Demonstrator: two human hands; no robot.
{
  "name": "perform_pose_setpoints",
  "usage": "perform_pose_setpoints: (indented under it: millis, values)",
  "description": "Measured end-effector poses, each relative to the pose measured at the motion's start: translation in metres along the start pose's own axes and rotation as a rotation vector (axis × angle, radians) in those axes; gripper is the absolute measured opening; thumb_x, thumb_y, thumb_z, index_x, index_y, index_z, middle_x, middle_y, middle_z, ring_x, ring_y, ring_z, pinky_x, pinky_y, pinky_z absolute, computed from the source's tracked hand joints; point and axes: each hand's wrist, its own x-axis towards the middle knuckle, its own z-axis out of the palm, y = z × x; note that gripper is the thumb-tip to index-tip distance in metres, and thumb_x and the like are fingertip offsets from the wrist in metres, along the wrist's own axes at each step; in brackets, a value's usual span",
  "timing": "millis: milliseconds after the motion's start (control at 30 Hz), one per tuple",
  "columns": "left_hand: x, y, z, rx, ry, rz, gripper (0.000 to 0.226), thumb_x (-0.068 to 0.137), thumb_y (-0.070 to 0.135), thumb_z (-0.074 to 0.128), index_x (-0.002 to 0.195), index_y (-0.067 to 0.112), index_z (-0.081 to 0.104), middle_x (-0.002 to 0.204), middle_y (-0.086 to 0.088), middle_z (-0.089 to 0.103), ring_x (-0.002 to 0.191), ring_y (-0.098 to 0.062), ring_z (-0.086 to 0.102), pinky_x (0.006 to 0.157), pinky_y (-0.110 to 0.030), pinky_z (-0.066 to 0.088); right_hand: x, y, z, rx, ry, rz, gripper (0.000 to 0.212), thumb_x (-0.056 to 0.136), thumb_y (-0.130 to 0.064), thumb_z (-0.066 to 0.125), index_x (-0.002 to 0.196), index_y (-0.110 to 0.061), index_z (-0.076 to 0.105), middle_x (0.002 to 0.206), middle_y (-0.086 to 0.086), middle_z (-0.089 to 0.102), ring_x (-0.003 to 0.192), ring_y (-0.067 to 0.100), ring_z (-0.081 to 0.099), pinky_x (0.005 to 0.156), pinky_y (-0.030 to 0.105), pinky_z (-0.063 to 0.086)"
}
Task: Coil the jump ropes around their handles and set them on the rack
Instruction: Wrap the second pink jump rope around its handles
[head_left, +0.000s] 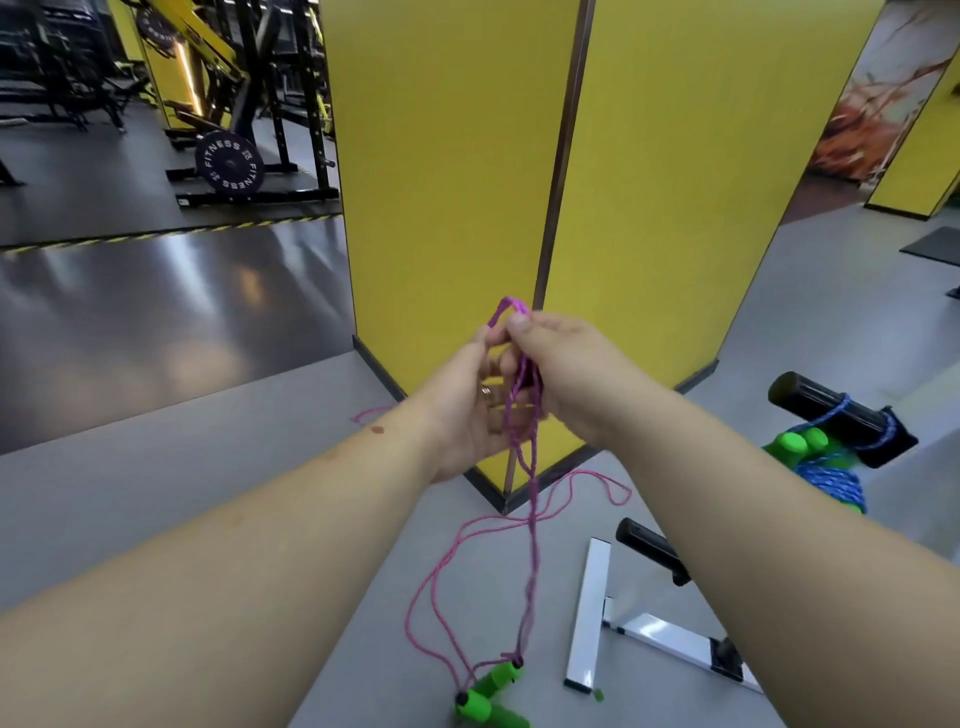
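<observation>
Setting: grey gym floor (156, 493) around a yellow pillar (457, 182), with weight machines and a black weight plate (229, 162) far off to my left.
Left hand: my left hand (475, 410) is raised in front of the pillar's corner, palm turned toward me, its fingertips pinching a small loop of the pink jump rope (530, 519) at the top.
Right hand: my right hand (566, 374) sits just beside the left, touching it, thumb and fingers curled around the same bunched strands.
Pink rope: several strands hang down together from my hands, while loose loops trail across the floor near the pillar's base.
Handles: the pink rope's green handles (491, 691) dangle or lie low at the bottom edge; I cannot tell whether they touch the floor.
Rack: a white-framed rack (592, 618) with black padded bars stands on the floor to my right.
Second rope: a blue jump rope (831, 483) with green handles lies coiled against the rack's far black bar (831, 410).
</observation>
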Motion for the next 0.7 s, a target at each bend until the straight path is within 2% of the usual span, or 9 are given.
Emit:
perform_pose_setpoints:
  millis: [67,133,233,300,367,467,533,600,700]
  values:
    - [-0.006,-0.007,0.002,0.062,-0.061,-0.026,0.063,0.097,0.074,0.038,0.087,0.015,0.06,0.066,-0.005,0.058,0.06,-0.023,0.059,0.067,-0.033,0.051,0.013,-0.013,-0.003,-0.105,0.082,-0.041,0.031,0.106,-0.031,0.044,0.094,-0.015,0.068,0.063,-0.006,0.064,0.064,0.016,0.056,0.064,0.033,0.049]
    - [-0.009,-0.005,0.006,0.016,-0.074,0.002,0.06,0.101,0.067,0.037,0.075,0.016,0.054,0.056,0.001,0.038,0.051,-0.018,0.04,0.061,-0.031,0.041,0.022,-0.018,-0.006,-0.162,0.137,-0.044,0.03,0.105,-0.033,0.047,0.095,-0.016,0.07,0.064,-0.006,0.064,0.068,0.014,0.058,0.082,0.035,0.049]
    - [-0.009,0.012,0.011,-0.109,-0.046,0.06,0.047,0.107,0.047,0.042,0.069,0.022,0.046,0.052,0.006,0.028,0.045,-0.011,0.028,0.054,-0.027,0.03,0.02,-0.014,-0.001,-0.008,0.059,0.125,0.039,0.103,-0.046,0.047,0.089,-0.014,0.065,0.062,-0.001,0.058,0.059,0.016,0.054,0.075,0.034,0.047]
    - [-0.003,0.024,0.013,-0.171,0.016,0.101,0.041,0.11,0.035,0.042,0.071,0.02,0.047,0.054,0.004,0.032,0.045,-0.011,0.03,0.051,-0.025,0.032,0.008,-0.007,0.004,0.113,-0.123,0.252,0.044,0.1,-0.058,0.044,0.085,-0.018,0.058,0.07,0.001,0.055,0.061,0.018,0.051,0.071,0.03,0.047]
    - [0.003,0.035,0.013,-0.167,0.089,0.159,0.035,0.111,0.024,0.04,0.079,0.016,0.051,0.06,0.0,0.04,0.05,-0.013,0.037,0.052,-0.026,0.038,-0.006,0.0,0.002,0.075,-0.275,0.325,0.05,0.098,-0.064,0.04,0.101,-0.02,0.062,0.087,0.006,0.066,0.078,0.023,0.065,0.083,0.034,0.052]
    - [0.007,0.047,0.008,-0.095,0.139,0.253,0.025,0.111,0.016,0.041,0.093,0.01,0.059,0.071,-0.004,0.055,0.061,-0.016,0.053,0.062,-0.032,0.05,-0.017,0.003,-0.007,-0.011,-0.335,0.342,0.044,0.104,-0.048,0.042,0.112,-0.01,0.062,0.085,0.011,0.069,0.083,0.027,0.069,0.095,0.048,0.053]
    - [0.006,0.047,0.005,-0.034,0.156,0.28,0.024,0.11,0.021,0.045,0.098,0.011,0.063,0.075,-0.004,0.064,0.065,-0.018,0.061,0.065,-0.032,0.053,-0.018,-0.003,-0.007,0.032,-0.266,0.258,0.031,0.107,-0.029,0.044,0.101,-0.005,0.062,0.071,0.009,0.061,0.07,0.026,0.065,0.09,0.049,0.055]
    - [0.001,0.038,0.005,-0.006,0.085,0.226,0.035,0.109,0.037,0.045,0.086,0.017,0.063,0.066,-0.002,0.06,0.055,-0.017,0.056,0.06,-0.03,0.049,-0.012,-0.016,-0.002,0.133,-0.17,0.143,0.03,0.108,-0.025,0.043,0.091,-0.008,0.061,0.065,0.007,0.057,0.064,0.025,0.06,0.082,0.045,0.056]
    - [-0.011,0.018,0.012,0.066,-0.035,0.104,0.053,0.102,0.062,0.041,0.08,0.021,0.065,0.073,-0.005,0.066,0.066,-0.022,0.063,0.079,-0.039,0.053,0.004,-0.036,-0.001,0.099,-0.007,-0.022,0.031,0.108,-0.028,0.042,0.092,-0.011,0.063,0.067,0.003,0.064,0.064,0.021,0.059,0.071,0.037,0.049]
